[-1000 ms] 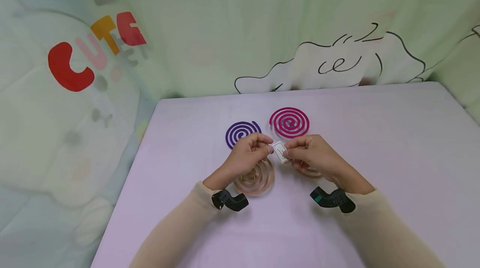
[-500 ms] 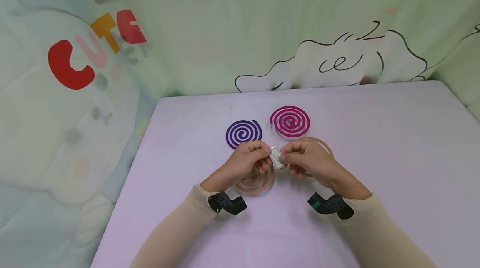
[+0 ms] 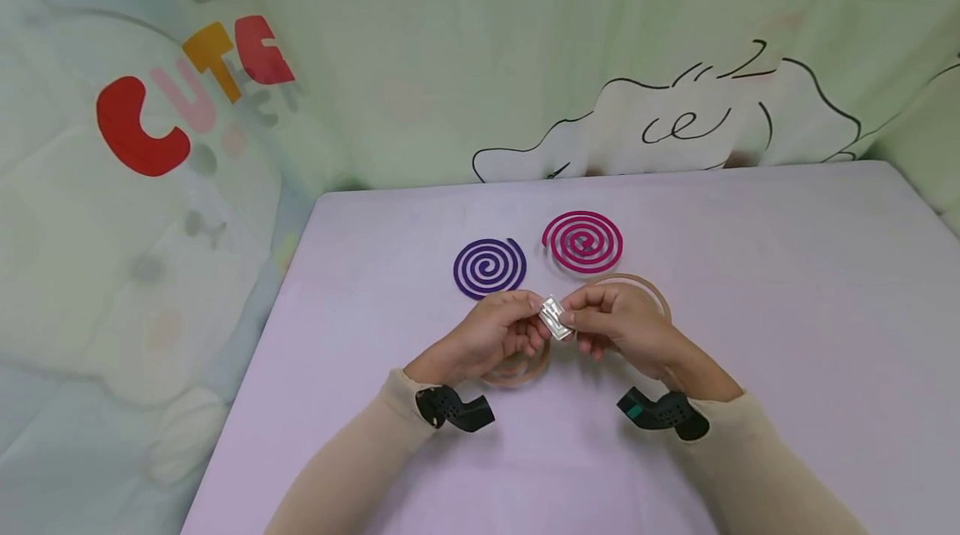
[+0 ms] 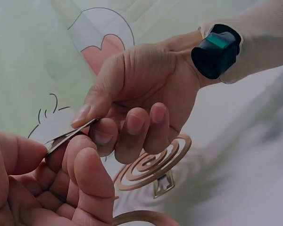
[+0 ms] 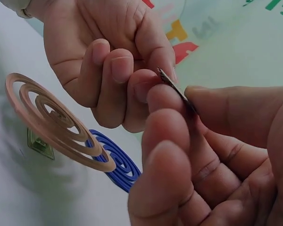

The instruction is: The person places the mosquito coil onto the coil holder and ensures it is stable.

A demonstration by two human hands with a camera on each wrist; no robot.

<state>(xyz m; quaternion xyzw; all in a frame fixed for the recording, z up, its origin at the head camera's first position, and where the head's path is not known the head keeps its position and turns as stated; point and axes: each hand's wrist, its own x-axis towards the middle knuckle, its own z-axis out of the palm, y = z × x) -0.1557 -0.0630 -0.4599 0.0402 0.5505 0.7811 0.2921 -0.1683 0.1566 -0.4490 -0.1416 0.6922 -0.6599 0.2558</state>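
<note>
A small silver mosquito coil stand [image 3: 555,318] is held in the air between both hands, slanting in the head view. At its left edge, my left hand [image 3: 504,333] pinches it with thumb and forefinger. My right hand [image 3: 630,325] grips the opposite side between thumb and forefinger. From the side, in the left wrist view, the stand [image 4: 87,125] shows two thin metal strips spread at a narrow angle. Beneath the hands lie a brown mosquito coil [image 3: 517,377] on the left and another brown coil [image 3: 654,289] on the right, both partly hidden.
Beyond the hands, a purple coil [image 3: 489,268] and a magenta coil [image 3: 582,242] rest on the pale tabletop [image 3: 765,268]. In the left wrist view a metal stand [image 4: 156,189] props up a brown coil [image 4: 148,172]. Printed cloth [image 3: 420,60] hangs behind the table.
Both hands have come slightly nearer the body with the stand. The left hand now covers more of the left brown coil, while more of the right one shows.
</note>
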